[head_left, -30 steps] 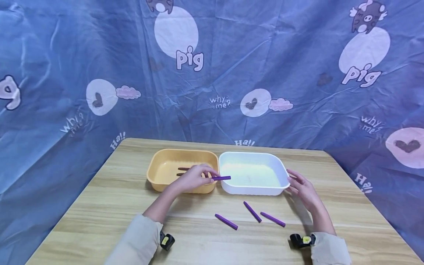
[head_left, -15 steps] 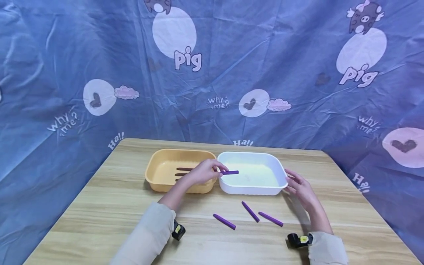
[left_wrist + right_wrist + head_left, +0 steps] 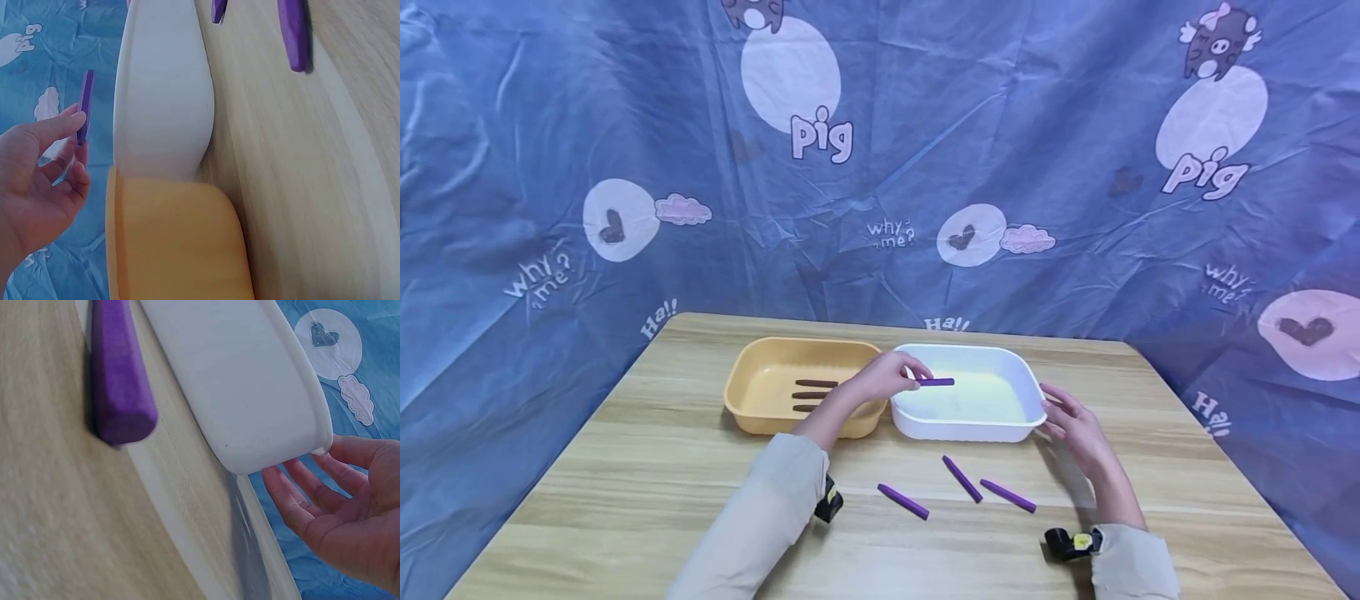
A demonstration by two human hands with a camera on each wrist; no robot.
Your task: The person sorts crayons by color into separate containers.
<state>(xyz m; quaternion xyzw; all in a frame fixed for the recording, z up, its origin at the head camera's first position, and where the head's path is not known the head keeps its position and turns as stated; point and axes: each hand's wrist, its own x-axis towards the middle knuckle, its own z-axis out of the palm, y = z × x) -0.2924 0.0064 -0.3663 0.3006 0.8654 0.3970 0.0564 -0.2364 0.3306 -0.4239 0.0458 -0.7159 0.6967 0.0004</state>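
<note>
My left hand (image 3: 886, 377) pinches a purple crayon (image 3: 937, 382) between thumb and fingertips, over the left part of a white plastic basin (image 3: 970, 432). In the left wrist view the crayon (image 3: 86, 106) stands out past the fingertips, beside the basin's rim. My right hand (image 3: 1081, 429) touches the right end of the white basin. The right wrist view shows its extended, slightly bent fingers (image 3: 297, 500) at the outer wall and rim. In front of the basin, three more purple crayons (image 3: 902, 502) lie on the table.
An orange basin (image 3: 747, 417) stands against the white one on the left, with three brown crayons (image 3: 816, 383) in it, partly behind my left forearm. Both basins sit near the back of the wooden table (image 3: 647, 492). A blue printed curtain (image 3: 880, 167) hangs behind.
My left hand has moved right with its purple crayon, from over the orange basin to over the white one. The right hand stays at the white basin's end.
</note>
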